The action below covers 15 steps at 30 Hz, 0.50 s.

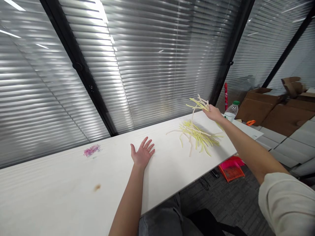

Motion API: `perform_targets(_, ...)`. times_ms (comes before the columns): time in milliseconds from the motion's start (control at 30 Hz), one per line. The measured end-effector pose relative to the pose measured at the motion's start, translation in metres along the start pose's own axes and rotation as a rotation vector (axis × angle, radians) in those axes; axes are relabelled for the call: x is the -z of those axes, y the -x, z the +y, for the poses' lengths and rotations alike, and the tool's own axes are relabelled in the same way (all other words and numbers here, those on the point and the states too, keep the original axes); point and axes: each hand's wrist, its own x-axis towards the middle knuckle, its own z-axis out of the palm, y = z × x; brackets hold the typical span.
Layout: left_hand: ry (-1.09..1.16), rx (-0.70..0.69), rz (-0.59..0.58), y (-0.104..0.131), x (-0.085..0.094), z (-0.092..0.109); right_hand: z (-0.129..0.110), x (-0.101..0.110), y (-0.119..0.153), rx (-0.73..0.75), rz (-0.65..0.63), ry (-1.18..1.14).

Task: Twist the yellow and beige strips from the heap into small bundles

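Observation:
My right hand (212,113) is raised over the right part of the white table, closed around a bunch of thin yellow and whitish strips (199,104). One pale strip dangles from the bunch toward a loose pile of similar yellow strips (198,134) on the tabletop below. What the strips are made of I cannot tell. My left hand (143,155) lies on the table (167,170) left of the pile, palm up with fingers spread, holding nothing.
A pink-purple scribbled patch (91,150) and a brown stain (97,187) mark the table's left side. Past the right end are a clear bottle with a green cap (231,111), an orange object (250,122) and cardboard boxes (261,106). A red dustpan (231,170) is on the floor. Blinds (157,65) line the glass behind.

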Motion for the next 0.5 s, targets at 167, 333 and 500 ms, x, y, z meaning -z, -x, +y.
perform_targets(167,0.004,-0.005,-0.001,0.000,0.000,0.000,-0.007,0.009,0.001,0.054,0.161,-0.034)
perform_targets(333,0.020,-0.003,0.008,0.000,0.001,0.000,-0.011,0.016,0.005,0.107,0.514,-0.162)
perform_targets(500,0.007,-0.004,0.010,-0.001,0.002,0.001,-0.017,0.026,0.010,0.155,0.663,-0.254)
